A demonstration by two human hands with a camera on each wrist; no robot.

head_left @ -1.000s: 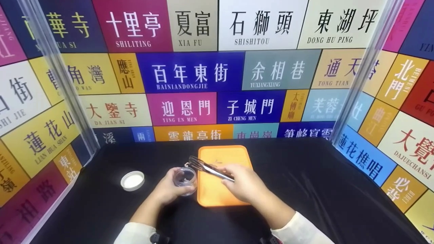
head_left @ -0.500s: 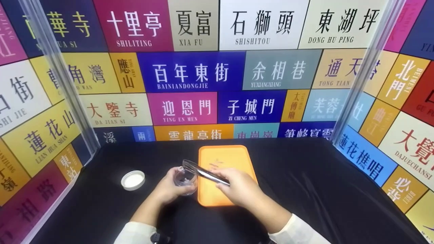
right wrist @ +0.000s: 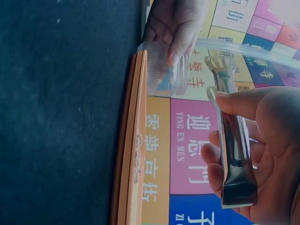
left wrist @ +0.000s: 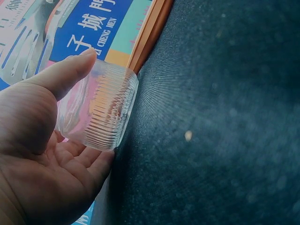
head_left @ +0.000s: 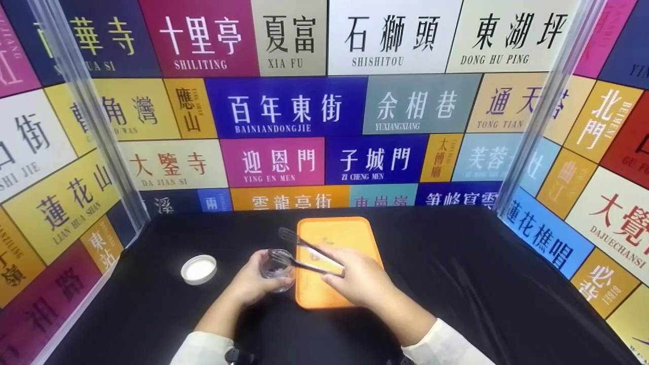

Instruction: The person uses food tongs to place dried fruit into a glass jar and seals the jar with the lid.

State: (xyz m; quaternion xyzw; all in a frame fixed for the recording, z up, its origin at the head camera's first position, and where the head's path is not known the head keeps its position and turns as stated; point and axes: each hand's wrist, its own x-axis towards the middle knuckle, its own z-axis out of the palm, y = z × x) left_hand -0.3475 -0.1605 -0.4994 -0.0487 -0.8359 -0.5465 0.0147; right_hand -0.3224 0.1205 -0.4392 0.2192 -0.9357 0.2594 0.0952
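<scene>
My left hand (head_left: 256,274) grips a clear ribbed jar (left wrist: 105,110), lidless, its mouth facing up, beside the left edge of an orange tray (head_left: 332,294). Small pale bits (head_left: 278,271) show inside the jar, too blurred to name. In my right hand (head_left: 357,276) is a pair of metal tongs (right wrist: 234,154), held between thumb and fingers over the tray. Their arms are spread: one tip lies over the jar's mouth, the other points beyond it. Several small pieces (right wrist: 137,159) lie on the tray, partly hidden by the tongs and hand.
A round white lid (head_left: 198,269) lies on the black tablecloth (head_left: 167,314), left of the jar. Printed wall panels (head_left: 284,109) stand behind the table and on both sides, with clear corner posts (head_left: 532,121).
The tongs moved left and down to the jar's mouth, then their arms spread apart. The small pale thing at their tips earlier is no longer seen there. My left hand stays nearly still.
</scene>
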